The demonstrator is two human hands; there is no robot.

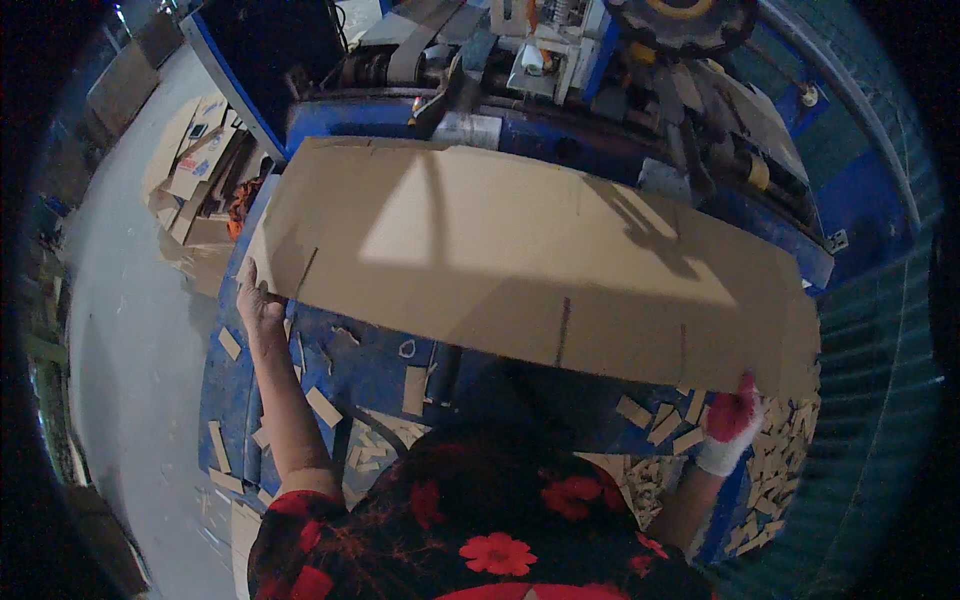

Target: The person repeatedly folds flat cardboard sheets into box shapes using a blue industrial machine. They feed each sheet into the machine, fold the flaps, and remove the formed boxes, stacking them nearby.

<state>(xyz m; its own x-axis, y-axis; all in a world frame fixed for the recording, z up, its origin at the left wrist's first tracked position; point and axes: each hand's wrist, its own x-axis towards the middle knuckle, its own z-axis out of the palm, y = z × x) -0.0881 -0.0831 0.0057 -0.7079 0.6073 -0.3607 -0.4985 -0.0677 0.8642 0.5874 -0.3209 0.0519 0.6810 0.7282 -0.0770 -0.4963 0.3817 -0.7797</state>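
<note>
A long brown cardboard sheet (500,260) spans the view in front of me, with a few narrow dark slots cut into its near edge. My bare left hand (260,300) grips its left end, thumb on top and fingers hidden beneath. At the near right corner my right hand (735,415), in a white glove with a red palm, holds the same sheet, its thumb along the edge. The sheet's far edge lies up against the blue front of a machine (560,150).
Cardboard offcuts (665,425) litter the blue worktable (500,400), with a dense heap of scraps (775,460) at the right. Machine rollers and a dark round wheel (685,20) stand beyond the sheet. Stacked cardboard (200,170) sits on the grey floor (130,330) at left.
</note>
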